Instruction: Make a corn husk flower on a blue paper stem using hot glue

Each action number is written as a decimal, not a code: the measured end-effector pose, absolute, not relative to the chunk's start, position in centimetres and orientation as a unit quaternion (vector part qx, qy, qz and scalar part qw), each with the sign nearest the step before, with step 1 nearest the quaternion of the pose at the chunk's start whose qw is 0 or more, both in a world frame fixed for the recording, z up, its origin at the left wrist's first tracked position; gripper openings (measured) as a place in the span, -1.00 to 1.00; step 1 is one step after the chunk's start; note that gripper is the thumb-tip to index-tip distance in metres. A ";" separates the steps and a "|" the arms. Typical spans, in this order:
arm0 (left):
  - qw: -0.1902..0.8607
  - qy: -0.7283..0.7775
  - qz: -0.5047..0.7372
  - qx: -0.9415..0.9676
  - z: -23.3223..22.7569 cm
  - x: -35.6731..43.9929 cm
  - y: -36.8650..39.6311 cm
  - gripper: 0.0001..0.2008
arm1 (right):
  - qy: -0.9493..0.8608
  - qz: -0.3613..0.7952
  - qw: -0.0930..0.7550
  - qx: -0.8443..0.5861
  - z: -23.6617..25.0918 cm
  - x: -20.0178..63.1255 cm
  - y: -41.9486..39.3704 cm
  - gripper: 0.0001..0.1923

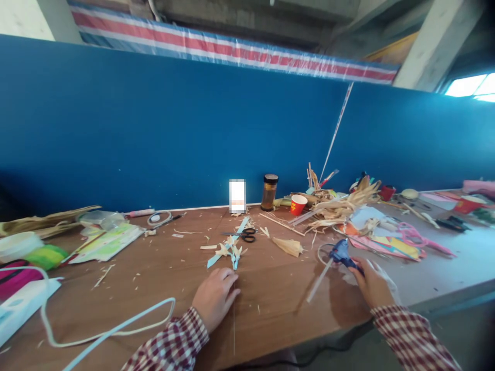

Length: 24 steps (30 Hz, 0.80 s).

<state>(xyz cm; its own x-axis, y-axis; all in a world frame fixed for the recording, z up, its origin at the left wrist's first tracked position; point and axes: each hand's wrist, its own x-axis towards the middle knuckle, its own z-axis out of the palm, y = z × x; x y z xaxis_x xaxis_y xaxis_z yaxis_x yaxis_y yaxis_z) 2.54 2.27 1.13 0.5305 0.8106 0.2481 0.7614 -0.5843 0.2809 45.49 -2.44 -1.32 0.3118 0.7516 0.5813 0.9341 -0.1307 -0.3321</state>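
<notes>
My right hand (pixel 373 283) is wrapped round the handle of a blue glue gun (pixel 340 252), with a translucent glue stick (pixel 320 281) slanting down behind it over the table's right part. My left hand (pixel 216 299) rests on the brown tabletop, its fingers slightly bent and the thumb apart, with nothing visible in it. Just beyond its fingertips lie light blue strips (pixel 214 259) with small pale husk flowers (pixel 232 249) on them. Black-handled scissors (pixel 248 235) lie across the upper strip. A dry husk piece (pixel 288 246) sits to the right of them.
A lidded dark jar (pixel 269 193) and a red paper cup (pixel 298 204) stand near the blue partition (pixel 174 129). Dried husks (pixel 348 206), coloured paper and pink scissors (pixel 421 238) crowd the right. On the left are a white power strip (pixel 27 304), a pale cable (pixel 127 330) and a printed sheet (pixel 108 242).
</notes>
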 end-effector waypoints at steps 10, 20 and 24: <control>0.063 0.431 0.222 0.872 -0.5 2.0 2.5 -0.78 | -0.594 -0.188 0.341 -0.704 1.8 44.6 -3.2 -0.60; 0.055 0.434 0.220 0.872 -0.8 1.8 2.5 -0.76 | -0.449 0.071 0.518 -0.725 2.7 44.3 -2.7 -0.51; 0.049 0.429 0.221 0.874 -0.9 1.8 2.5 -0.77 | -0.424 0.054 0.555 -0.713 4.3 44.2 -3.1 -0.52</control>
